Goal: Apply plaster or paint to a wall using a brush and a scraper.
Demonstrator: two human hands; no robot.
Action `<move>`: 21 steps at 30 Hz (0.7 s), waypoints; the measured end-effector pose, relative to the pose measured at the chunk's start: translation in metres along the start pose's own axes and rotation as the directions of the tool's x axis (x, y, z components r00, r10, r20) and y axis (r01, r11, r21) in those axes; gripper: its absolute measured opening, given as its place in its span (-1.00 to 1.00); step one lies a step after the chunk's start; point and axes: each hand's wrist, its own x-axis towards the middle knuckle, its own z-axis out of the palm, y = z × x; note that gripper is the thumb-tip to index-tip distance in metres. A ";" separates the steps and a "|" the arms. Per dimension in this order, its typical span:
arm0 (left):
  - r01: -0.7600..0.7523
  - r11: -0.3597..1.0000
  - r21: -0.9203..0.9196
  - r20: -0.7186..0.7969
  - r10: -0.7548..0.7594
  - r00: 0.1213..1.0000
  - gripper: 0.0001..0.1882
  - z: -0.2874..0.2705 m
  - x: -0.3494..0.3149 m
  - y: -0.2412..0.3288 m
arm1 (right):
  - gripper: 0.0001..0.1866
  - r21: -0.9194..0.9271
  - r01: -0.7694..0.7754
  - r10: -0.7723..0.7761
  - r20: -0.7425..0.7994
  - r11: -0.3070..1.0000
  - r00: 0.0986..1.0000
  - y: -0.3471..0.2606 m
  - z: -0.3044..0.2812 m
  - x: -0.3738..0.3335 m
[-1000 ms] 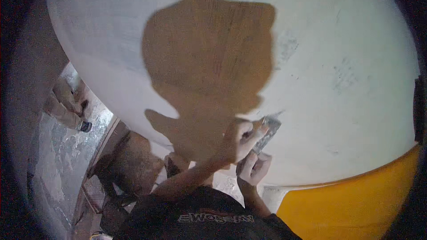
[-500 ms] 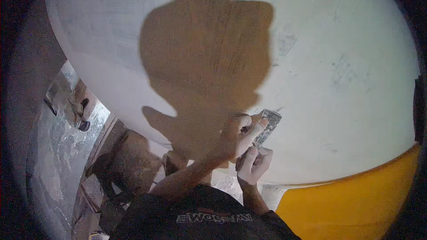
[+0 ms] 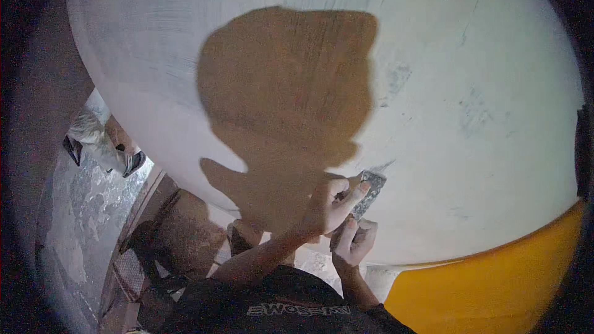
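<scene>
Head view: left hand and right hand wrap fingers around 1 grey-smeared scraper; dark patches remain on the curved white shell; finished share unclear.

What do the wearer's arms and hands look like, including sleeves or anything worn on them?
The left hand and right hand are bare, with no gloves and no watch that I can make out. The forearms are uncovered too, below the short sleeves of a black T-shirt with pale outlined lettering across the front.
</scene>
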 end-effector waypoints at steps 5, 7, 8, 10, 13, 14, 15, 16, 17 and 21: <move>-0.010 0.992 -0.127 0.050 0.016 0.999 -0.51 -0.004 0.012 0.007 | -0.83 -0.308 0.242 -0.235 0.060 0.920 0.970 0.006 0.003 0.014; -0.037 0.994 -0.103 0.028 0.040 0.999 -0.51 -0.006 0.005 0.005 | -0.85 -0.233 0.229 -0.221 0.059 0.945 0.973 -0.017 0.011 0.012; -0.059 0.995 -0.081 0.010 0.060 0.998 -0.51 -0.007 0.003 0.004 | -0.87 -0.161 0.210 -0.203 0.058 0.964 0.977 -0.027 0.014 0.012; -0.077 0.994 -0.079 0.022 0.079 0.997 -0.51 -0.011 0.013 0.014 | -0.88 -0.171 0.239 -0.236 0.038 0.956 0.971 -0.027 0.017 0.017; 0.019 0.996 -0.090 0.077 -0.012 0.997 -0.56 -0.016 0.016 0.036 | -0.88 -0.189 0.170 -0.180 -0.036 0.967 0.983 -0.027 0.020 0.014; 0.017 0.996 -0.091 0.078 -0.010 0.997 -0.56 -0.009 0.010 0.024 | -0.88 -0.190 0.171 -0.182 -0.038 0.967 0.983 -0.023 0.016 0.012; 0.012 0.987 -0.160 0.030 -0.007 1.000 -0.57 -0.003 0.006 0.008 | -0.88 -0.193 0.204 -0.208 -0.002 0.960 0.978 -0.019 0.015 0.012; 0.002 0.974 -0.228 -0.019 -0.006 1.000 -0.58 0.000 0.005 -0.005 | -0.89 -0.196 0.236 -0.234 0.034 0.952 0.972 -0.016 0.014 0.012; 0.025 0.987 -0.156 0.054 -0.017 0.998 -0.58 -0.005 0.007 -0.004 | -0.89 -0.190 0.118 -0.114 0.034 0.975 0.993 -0.019 0.011 0.009; 0.009 0.998 -0.062 0.049 -0.006 0.999 -0.59 -0.019 0.011 0.041 | -0.88 -0.095 0.120 -0.124 -0.039 0.988 0.992 -0.036 0.021 0.009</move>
